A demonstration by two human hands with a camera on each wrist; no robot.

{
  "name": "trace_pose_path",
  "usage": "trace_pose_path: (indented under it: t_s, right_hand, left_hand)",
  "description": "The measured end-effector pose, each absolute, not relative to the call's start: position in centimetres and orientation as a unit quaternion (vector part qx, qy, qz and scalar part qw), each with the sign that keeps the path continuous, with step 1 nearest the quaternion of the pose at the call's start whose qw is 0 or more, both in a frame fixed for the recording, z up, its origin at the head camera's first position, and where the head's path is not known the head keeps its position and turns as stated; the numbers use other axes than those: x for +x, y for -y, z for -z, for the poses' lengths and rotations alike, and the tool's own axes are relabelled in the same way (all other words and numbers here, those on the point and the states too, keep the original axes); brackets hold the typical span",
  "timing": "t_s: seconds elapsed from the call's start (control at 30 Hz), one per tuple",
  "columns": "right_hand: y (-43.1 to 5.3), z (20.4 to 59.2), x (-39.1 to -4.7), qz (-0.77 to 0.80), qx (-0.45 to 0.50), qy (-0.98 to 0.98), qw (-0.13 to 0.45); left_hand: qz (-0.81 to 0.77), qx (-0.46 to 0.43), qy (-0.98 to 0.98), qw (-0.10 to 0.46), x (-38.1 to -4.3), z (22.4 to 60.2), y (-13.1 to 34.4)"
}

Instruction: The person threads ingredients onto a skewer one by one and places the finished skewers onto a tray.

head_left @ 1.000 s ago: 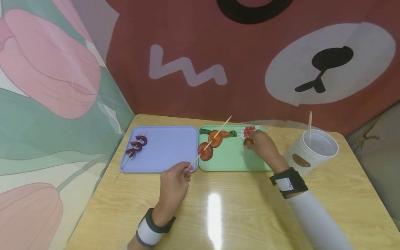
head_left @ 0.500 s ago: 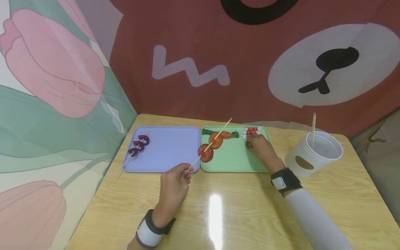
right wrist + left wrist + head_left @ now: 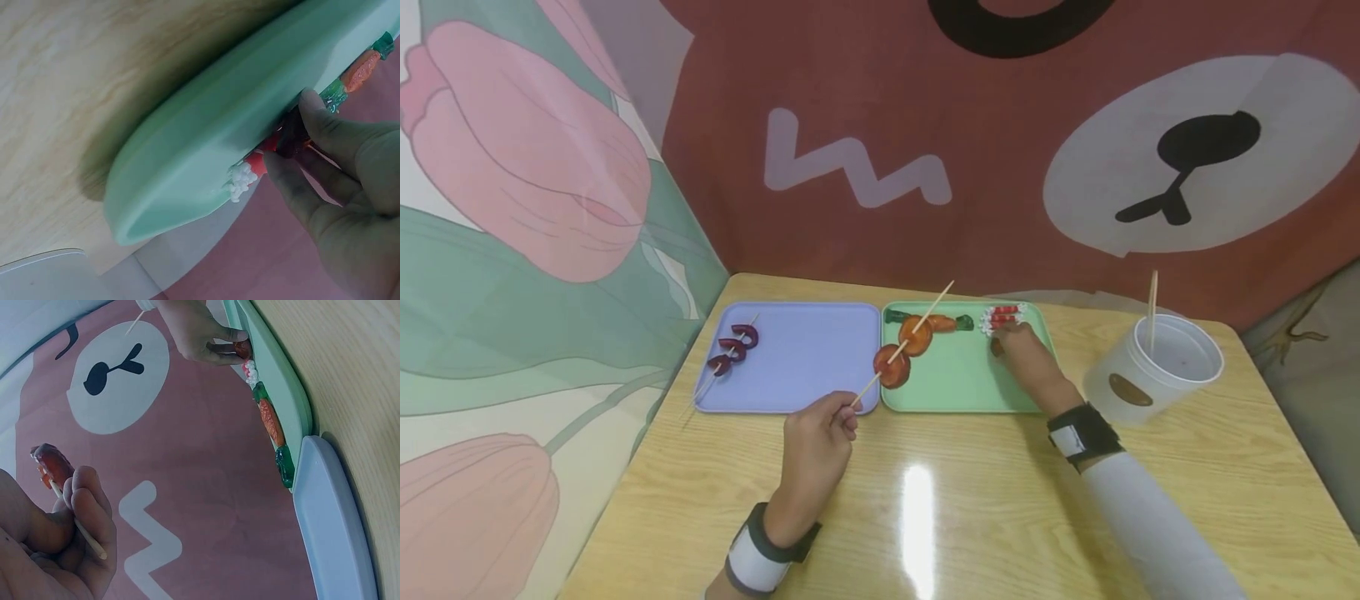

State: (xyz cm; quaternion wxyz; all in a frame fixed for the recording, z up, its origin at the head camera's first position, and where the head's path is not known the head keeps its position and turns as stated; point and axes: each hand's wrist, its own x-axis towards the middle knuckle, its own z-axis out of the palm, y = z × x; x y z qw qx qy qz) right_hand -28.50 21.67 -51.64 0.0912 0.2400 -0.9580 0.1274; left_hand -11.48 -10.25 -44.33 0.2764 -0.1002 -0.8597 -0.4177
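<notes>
My left hand grips the lower end of a wooden skewer, its point tilted up and to the right. Threaded on the skewer are two orange-red round slices, held above the seam of the two trays. Over the right part of the green tray, my right hand pinches a dark reddish-brown round piece between thumb and fingers; the hand partly covers it. Red-and-white pieces lie just behind that hand. Farther left on the tray is an orange piece with green ends, partly hidden by the slices.
A lavender tray adjoins the green one on the left, bearing a skewer with dark red curved pieces. At the right stands a white bucket with thin sticks in it. A painted wall rises behind the table.
My right hand has dipped slightly onto the brown piece, covering more of it. The left hand and its skewer have barely moved; the whole view shifted a little.
</notes>
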Motion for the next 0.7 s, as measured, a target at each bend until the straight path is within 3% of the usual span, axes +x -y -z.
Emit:
trace_pose_path:
  t_s: [0.3,0.53,0.7]
  right_hand:
    - [-21.8,49.0,-27.8,-0.262,0.208,0.932,0.140]
    - [-20.3,43.5,-25.7,-0.495,0.135,0.858,0.036]
    - [-19.3,40.8,-24.3,-0.648,0.156,0.745,-0.032]
  left_hand:
    - [0.413,-0.103,0.861,0.279,-11.4,44.5,10.3]
    - [0.421,-0.119,0.856,0.276,-11.6,44.9,10.0]
    - [0.414,-0.114,0.862,0.268,-11.7,45.2,9.8]
